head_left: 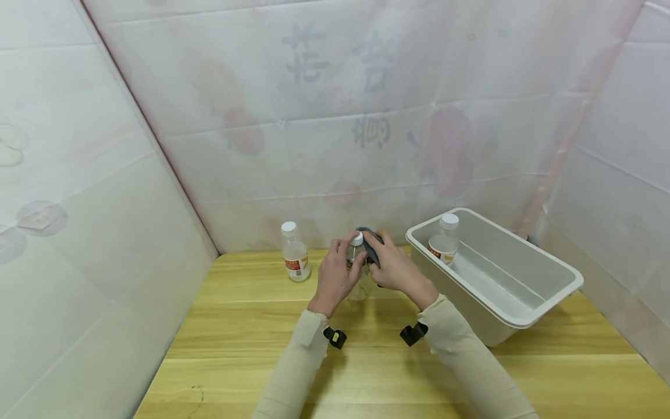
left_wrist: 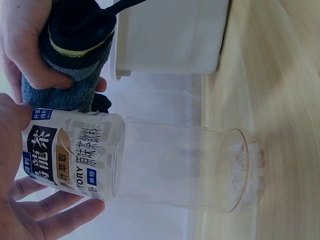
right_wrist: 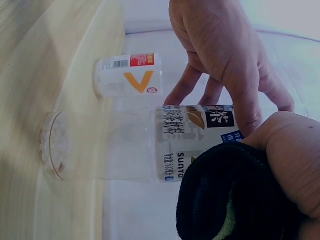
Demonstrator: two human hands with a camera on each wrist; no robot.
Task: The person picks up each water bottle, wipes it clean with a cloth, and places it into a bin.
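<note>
On the wooden table [head_left: 251, 349], three clear plastic bottles are counted: one gripped upright at centre, one standing apart to its left, one inside the white bin [head_left: 528, 302]. The centre bottle [head_left: 357, 256] is clasped round its label by the left hand [head_left: 335, 276]; a dark grey cloth [head_left: 370, 244] is pinched by the right hand [head_left: 395, 269] against its cap end. "SUNTORY" and Chinese tea characters are read only in the wrist views. An orange V mark is shown on the left bottle [head_left: 295, 253]; the bin bottle [head_left: 445, 241] carries an orange-banded label.
</note>
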